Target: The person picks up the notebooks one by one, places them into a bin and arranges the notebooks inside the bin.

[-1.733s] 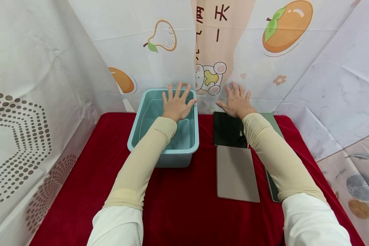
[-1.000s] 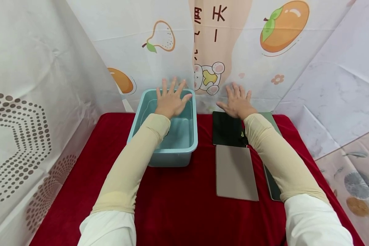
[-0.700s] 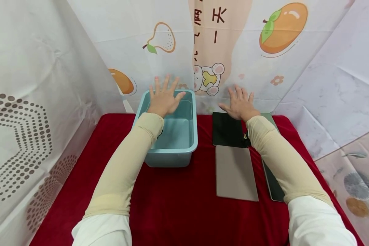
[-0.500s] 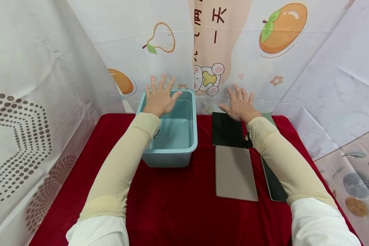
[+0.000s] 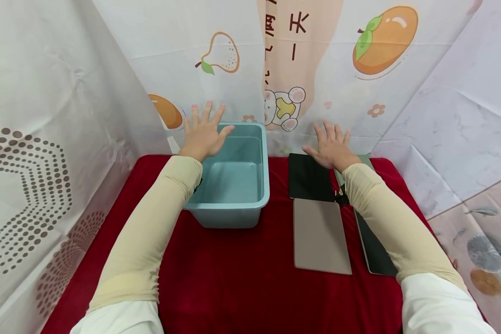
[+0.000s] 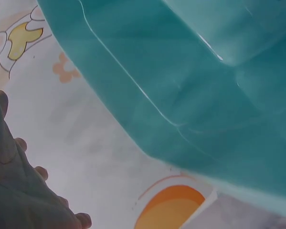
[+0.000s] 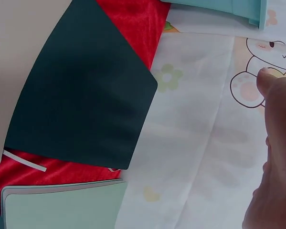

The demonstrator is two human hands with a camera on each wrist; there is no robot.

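My left hand [image 5: 203,138], fingers spread, hovers over the back left part of a light blue plastic basin [image 5: 234,206] and holds nothing. In the left wrist view the basin's inner wall [image 6: 128,43] fills the upper right, with that hand at the lower left edge. Spread as well, my right hand [image 5: 334,147] is above the far end of a black notebook [image 5: 311,178]. A taupe notebook [image 5: 321,236] lies nearer, against the black one. Partly hidden under the right forearm is a dark-covered notebook [image 5: 373,248]; a pale green notebook [image 7: 61,207] shows in the right wrist view.
A red cloth [image 5: 229,278] covers the table. A printed white curtain [image 5: 171,46] hangs directly behind it, with more sheets at both sides. A small dark object [image 5: 341,195] sits by the right sleeve.
My left hand has moved left across the basin, uncovering more of its inside. My right hand has shifted slightly right and nearer. Basin and notebooks stay in place.
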